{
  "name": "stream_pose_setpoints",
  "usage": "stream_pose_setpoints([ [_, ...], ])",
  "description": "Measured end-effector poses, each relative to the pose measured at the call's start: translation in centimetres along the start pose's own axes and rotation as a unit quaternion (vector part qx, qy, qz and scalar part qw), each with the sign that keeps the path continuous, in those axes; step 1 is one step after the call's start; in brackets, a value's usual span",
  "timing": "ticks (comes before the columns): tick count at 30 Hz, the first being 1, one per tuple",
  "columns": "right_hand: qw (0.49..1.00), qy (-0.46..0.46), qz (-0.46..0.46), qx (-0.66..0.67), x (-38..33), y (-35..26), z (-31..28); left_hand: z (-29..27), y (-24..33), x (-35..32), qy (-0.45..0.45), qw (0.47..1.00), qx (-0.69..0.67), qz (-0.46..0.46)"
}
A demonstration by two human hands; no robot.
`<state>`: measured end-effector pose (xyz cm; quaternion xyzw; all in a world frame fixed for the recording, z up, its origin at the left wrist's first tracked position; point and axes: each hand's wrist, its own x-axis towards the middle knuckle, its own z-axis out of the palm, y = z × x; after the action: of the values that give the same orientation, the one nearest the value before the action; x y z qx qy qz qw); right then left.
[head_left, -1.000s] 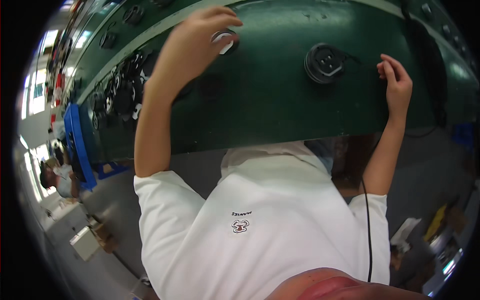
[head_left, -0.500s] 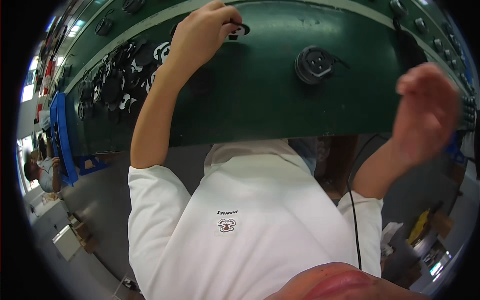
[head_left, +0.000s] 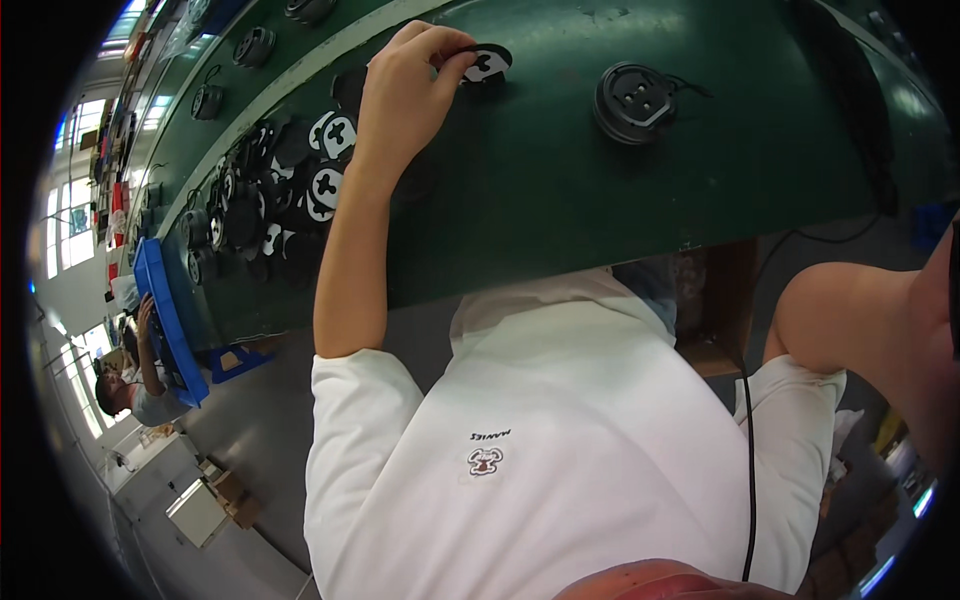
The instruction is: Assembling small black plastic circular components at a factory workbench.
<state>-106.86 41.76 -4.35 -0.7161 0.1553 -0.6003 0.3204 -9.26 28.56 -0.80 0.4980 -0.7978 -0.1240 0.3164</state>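
Note:
My left hand is over the green table, its thumb and fingers pinching the edge of a thin black disc with a white cut-out pattern. Beside the left forearm lies a heap of similar black and white flat pieces. To the right of the held disc sits a round dark device with a short cord loop and small raised spots on top. My right arm is lifted close to the camera; the right hand is cut off by the right rim, and its fingers do not show.
The green tabletop spans the upper part of the view. More round devices stand beyond a pale strip at the upper left. A long black object lies at the right. A blue tray and another person are at the left.
My right hand has risen from beside the table toward the camera and the right rim. The left hand keeps its pinch on the disc, whose white pattern shows more. The whole view has shifted.

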Motion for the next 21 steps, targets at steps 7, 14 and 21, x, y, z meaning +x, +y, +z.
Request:
stream_pose_setpoints([
  [7,0.993,-0.012,0.109,0.048,24.9,3.0,53.8,-1.7,0.6,-0.8,0.002,0.988,-0.084,-0.126],
  [14,0.930,-0.214,0.252,-0.159,29.9,9.0,68.3,-1.2,-1.1,-2.8,0.012,0.954,-0.245,-0.173],
  [21,0.927,-0.107,0.186,-0.306,28.9,16.0,70.7,-0.9,1.4,-2.6,0.029,0.830,-0.512,-0.217],
])
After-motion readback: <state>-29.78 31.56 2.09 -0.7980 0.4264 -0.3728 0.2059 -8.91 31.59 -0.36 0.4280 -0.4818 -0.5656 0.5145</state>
